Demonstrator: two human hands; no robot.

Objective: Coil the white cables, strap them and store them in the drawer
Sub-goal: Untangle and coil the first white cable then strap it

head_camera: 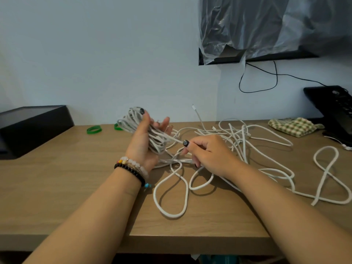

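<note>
The left hand is gripping a coil of white cable above the counter; the right hand is pinching its strand. Loose cables are sprawling toward three o'clock.

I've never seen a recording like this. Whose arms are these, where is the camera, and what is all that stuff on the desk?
There is no machine here: these are a person's two bare arms, filmed by one wide-angle camera worn on the head, looking forward and down. The left hand holds a coil of white cable wound into loops. The right hand pinches the strand that runs from that coil. More loose cables lie tangled on the wooden desk, so coiling is only partly done. Two green straps lie near the wall. A black box stands at the left, a checked cloth and a black phone at the right. Above hangs a screen covered in plastic. No drawer shows.
</note>
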